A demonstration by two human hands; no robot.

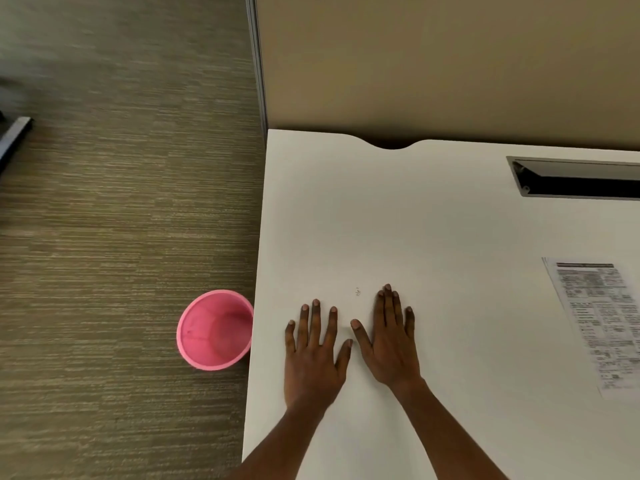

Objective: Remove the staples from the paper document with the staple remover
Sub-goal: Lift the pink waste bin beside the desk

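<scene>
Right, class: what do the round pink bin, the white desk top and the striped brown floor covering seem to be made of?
The round pink bin: probably moulded plastic, smooth with a soft sheen and an even rim. The white desk top: likely laminate board, matt, uniform, no grain. The striped brown floor covering: looks like carpet, fibrous ribbed texture, no shine.

This is looking like an office: a white desk [433,220] with a cable slot [578,180] is lying under the left hand [313,358] and right hand [391,344], a beige partition [433,64] is standing beyond them, and striped carpet [121,202] with a pink bin [214,329] is spreading to their left.
</scene>
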